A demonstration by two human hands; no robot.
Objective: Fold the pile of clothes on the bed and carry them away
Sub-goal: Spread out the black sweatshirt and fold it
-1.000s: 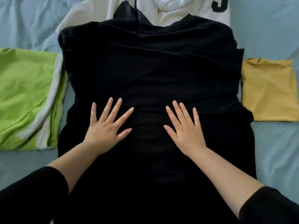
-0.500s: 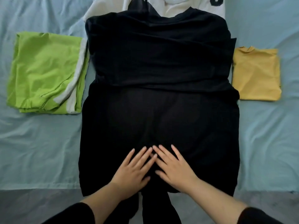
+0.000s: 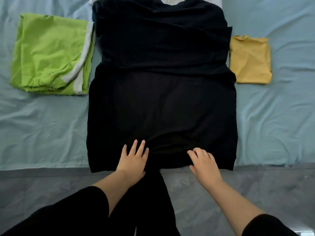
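Note:
A large black garment lies flat on the pale blue bed, its upper part folded across and its hem at the bed's near edge. My left hand rests flat on the hem with fingers spread. To its right, my right hand also lies on the hem, its fingers curled into the cloth. A folded green garment lies to the left of the black one. On the right sits a small folded yellow garment. A white garment peeks out beneath the black one at the top.
The bed's near edge runs across the frame, with grey floor below it. My black-clad legs stand against the bed in the middle.
My hands slid down the black garment from its middle to its hem, then moved apart. The right fingers have curled into the cloth. The view has pulled back, showing the floor.

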